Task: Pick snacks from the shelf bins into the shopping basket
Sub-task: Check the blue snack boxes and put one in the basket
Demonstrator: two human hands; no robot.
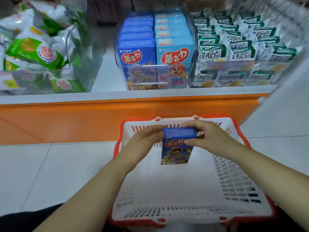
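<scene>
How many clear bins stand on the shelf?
3: left bin with green bags, middle bin with blue boxes, right bin with green-white packets. Others may lie outside view.

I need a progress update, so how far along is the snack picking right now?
Done: one dark blue box is out of the shelf bins. In hand: left hand and right hand both hold it upright inside the basket, which is otherwise empty. Left: let go, then pick more snacks.

White shelf (133,96) with orange front, three clear bins on it, left bin (41,79) apart, middle bin (157,76) and right bin (234,77) touching, pale tiled floor (50,164) below.
</scene>
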